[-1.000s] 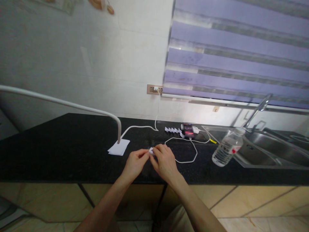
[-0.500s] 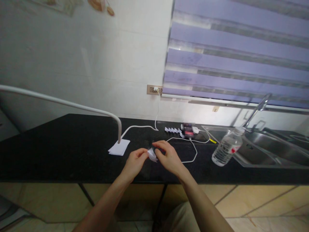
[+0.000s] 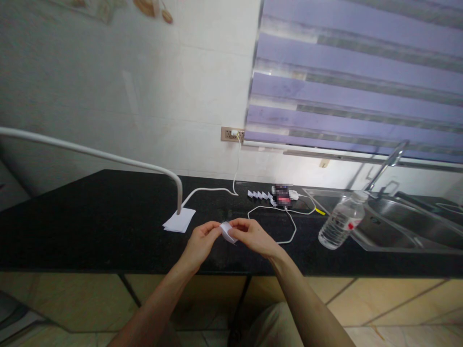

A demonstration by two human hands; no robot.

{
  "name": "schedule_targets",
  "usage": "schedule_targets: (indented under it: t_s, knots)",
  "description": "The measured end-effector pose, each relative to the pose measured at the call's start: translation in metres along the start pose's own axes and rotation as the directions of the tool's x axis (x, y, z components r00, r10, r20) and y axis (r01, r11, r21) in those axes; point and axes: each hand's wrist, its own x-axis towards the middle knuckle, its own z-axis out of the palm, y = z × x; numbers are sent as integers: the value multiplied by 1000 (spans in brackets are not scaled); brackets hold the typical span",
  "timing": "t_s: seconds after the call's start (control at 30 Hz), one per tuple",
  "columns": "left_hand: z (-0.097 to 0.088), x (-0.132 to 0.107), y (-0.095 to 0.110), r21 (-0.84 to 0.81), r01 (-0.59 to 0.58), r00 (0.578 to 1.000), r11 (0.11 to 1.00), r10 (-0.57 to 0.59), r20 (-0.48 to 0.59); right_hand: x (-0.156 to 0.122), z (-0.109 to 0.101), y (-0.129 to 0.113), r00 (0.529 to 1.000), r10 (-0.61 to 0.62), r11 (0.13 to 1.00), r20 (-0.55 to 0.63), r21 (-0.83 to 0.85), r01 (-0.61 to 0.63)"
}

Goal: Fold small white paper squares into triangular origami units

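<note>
A small folded piece of white paper (image 3: 227, 232) is held between my two hands, above the front part of the black countertop (image 3: 119, 231). My left hand (image 3: 202, 242) pinches its left edge between thumb and fingers. From the other side, my right hand (image 3: 255, 236) grips the paper's right edge, with the fingertips pressed on it. To the left lies a stack of white paper sheets (image 3: 181, 220). Farther back, a row of small folded white papers (image 3: 258, 195) stands on the counter.
A white cable (image 3: 295, 226) loops over the counter beside a pixelated dark device (image 3: 282, 195). On the right, a clear water bottle (image 3: 342, 221) stands by the steel sink (image 3: 379, 224) and tap (image 3: 387, 166). A white bent tube (image 3: 144, 166) arches in from the left.
My right hand's fingers have closed in on the paper's right edge; before, they were spread apart around it. My left hand keeps its pinch in nearly the same spot.
</note>
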Motion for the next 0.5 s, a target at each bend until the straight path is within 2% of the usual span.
schedule_targets:
  t_s: [0.23, 0.5]
  knots:
    - [-1, 1, -2, -86, 41, 999, 995, -40, 14, 1, 2, 0, 999, 49, 995, 5, 89, -50]
    - [-1, 6, -9, -227, 69, 997, 971, -63, 36, 2, 4, 3, 999, 16, 995, -39, 97, -12]
